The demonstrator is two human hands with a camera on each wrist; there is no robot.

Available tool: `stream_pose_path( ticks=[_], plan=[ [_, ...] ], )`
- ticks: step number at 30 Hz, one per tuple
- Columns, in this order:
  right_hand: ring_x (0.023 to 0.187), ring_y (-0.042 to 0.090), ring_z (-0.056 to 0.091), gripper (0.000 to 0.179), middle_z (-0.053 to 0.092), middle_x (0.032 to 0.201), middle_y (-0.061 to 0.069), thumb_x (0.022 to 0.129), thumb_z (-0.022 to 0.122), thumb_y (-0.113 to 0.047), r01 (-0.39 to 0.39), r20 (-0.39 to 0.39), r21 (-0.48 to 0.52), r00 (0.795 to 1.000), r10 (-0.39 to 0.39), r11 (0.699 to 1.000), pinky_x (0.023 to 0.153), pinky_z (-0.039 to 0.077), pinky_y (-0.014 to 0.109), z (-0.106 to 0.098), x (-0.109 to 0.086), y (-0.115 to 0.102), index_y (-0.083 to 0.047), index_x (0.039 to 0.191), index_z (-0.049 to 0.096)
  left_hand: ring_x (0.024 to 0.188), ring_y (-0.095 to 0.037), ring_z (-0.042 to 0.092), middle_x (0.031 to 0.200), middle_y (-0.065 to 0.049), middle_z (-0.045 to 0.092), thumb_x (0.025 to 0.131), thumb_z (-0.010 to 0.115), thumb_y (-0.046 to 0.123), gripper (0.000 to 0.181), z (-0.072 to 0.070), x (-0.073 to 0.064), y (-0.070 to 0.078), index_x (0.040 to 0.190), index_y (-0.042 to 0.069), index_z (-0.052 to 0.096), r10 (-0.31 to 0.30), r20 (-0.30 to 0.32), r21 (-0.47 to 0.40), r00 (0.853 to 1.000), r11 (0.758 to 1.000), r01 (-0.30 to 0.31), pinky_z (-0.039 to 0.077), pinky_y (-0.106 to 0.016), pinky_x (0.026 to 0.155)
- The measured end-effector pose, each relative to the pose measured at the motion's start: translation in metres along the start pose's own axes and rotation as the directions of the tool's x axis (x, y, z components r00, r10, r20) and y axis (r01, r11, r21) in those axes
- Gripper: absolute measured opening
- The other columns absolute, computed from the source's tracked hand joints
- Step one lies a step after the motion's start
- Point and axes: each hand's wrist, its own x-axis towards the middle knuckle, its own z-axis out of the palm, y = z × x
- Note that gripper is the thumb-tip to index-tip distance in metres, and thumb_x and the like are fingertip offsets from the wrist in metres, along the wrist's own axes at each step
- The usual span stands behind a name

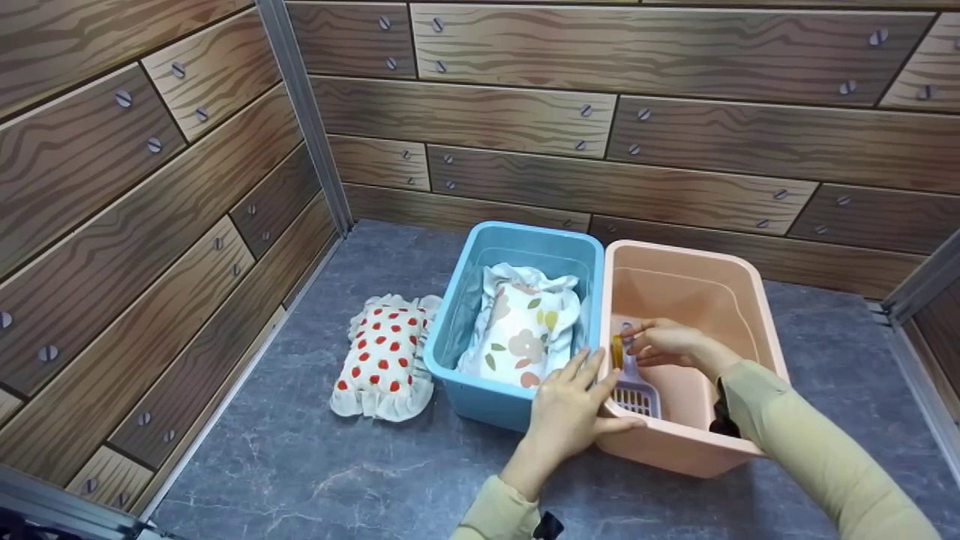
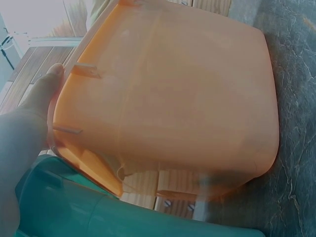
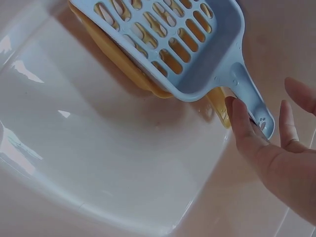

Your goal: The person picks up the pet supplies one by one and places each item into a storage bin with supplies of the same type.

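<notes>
Inside a peach plastic bin, a pale blue slotted litter scoop lies over a yellow scoop. My right hand reaches down into this bin. Its fingertips are right at the pale scoop's handle, while the thumb stands apart from it in the right wrist view. My left hand rests, fingers spread, where the peach bin's rim meets that of a blue bin. Its thumb lies along the peach rim. A floral pillow with ruffled edges sits in the blue bin, close to the left fingers.
Left of the blue bin, a strawberry-print pillow with a white ruffle lies on the dark marbled surface. Wood-patterned panels rise behind and at the left. The two bins stand side by side, rims close together.
</notes>
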Motion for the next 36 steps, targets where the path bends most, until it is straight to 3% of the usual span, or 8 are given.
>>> stream_pose_path(
  ticks=[14, 19, 23, 26, 31, 36],
  plan=[
    [0.074, 0.014, 0.059, 0.059, 0.058, 0.095, 0.005, 0.092, 0.054, -0.007, -0.005, 0.052, 0.014, 0.999, 0.004, 1.000, 0.080, 0.055, 0.034, -0.003, -0.002, 0.001, 0.013, 0.142, 0.032, 0.124, -0.020, 0.057, 0.134, -0.001, 0.061, 0.077, 0.053, 0.080, 0.070, -0.002, 0.000, 0.001, 0.119, 0.027, 0.072, -0.004, 0.045, 0.014, 0.999, 1.000, 0.003, 0.054, -0.032, 0.083],
    [0.085, 0.018, 0.060, 0.059, 0.055, 0.115, 0.016, 0.096, 0.051, -0.012, 0.021, 0.053, 0.034, 0.998, -0.023, 0.999, 0.084, 0.054, 0.035, -0.004, -0.002, -0.001, 0.013, 0.144, 0.027, 0.125, -0.020, 0.056, 0.135, -0.001, 0.060, 0.078, 0.053, 0.080, 0.069, -0.003, 0.000, 0.002, 0.120, 0.028, 0.071, -0.017, 0.076, 0.005, 0.997, 1.000, 0.016, 0.054, -0.032, 0.084],
    [0.091, 0.021, 0.061, 0.062, 0.048, 0.128, 0.028, 0.095, 0.049, -0.013, 0.032, 0.055, 0.041, 0.998, -0.035, 0.999, 0.085, 0.053, 0.036, -0.004, -0.004, -0.003, 0.012, 0.146, 0.024, 0.125, -0.019, 0.056, 0.135, -0.001, 0.061, 0.077, 0.053, 0.080, 0.070, -0.002, 0.001, 0.001, 0.119, 0.028, 0.071, -0.009, 0.059, 0.020, 0.998, 1.000, 0.008, 0.054, -0.031, 0.082],
    [0.104, 0.032, 0.061, 0.065, 0.037, 0.137, 0.039, 0.097, 0.047, -0.018, 0.023, 0.055, 0.045, 0.998, -0.025, 0.999, 0.091, 0.051, 0.040, -0.004, -0.004, -0.004, 0.012, 0.148, 0.019, 0.124, -0.019, 0.057, 0.134, 0.000, 0.062, 0.076, 0.054, 0.081, 0.070, -0.001, 0.001, 0.001, 0.118, 0.028, 0.072, -0.001, 0.041, 0.030, 0.999, 1.000, -0.001, 0.054, -0.031, 0.081],
    [0.130, 0.055, 0.039, 0.071, 0.014, 0.146, 0.048, 0.101, 0.041, -0.028, -0.006, 0.063, 0.069, 0.998, 0.001, 0.998, 0.104, 0.042, 0.051, -0.003, -0.005, -0.006, 0.012, 0.150, 0.008, 0.124, -0.019, 0.057, 0.134, -0.001, 0.062, 0.076, 0.053, 0.081, 0.070, -0.001, 0.001, 0.001, 0.118, 0.027, 0.072, 0.005, 0.027, 0.032, 1.000, 0.999, -0.005, 0.054, -0.031, 0.081],
    [0.134, 0.056, 0.032, 0.072, 0.014, 0.148, 0.046, 0.102, 0.041, -0.030, -0.002, 0.051, 0.074, 0.999, -0.002, 0.997, 0.107, 0.037, 0.054, -0.004, -0.006, -0.010, 0.012, 0.150, 0.006, 0.125, -0.019, 0.057, 0.134, -0.001, 0.061, 0.076, 0.053, 0.081, 0.072, -0.001, 0.002, 0.001, 0.119, 0.027, 0.072, 0.002, 0.025, 0.036, 1.000, 0.999, -0.003, 0.053, -0.031, 0.082]
  ],
)
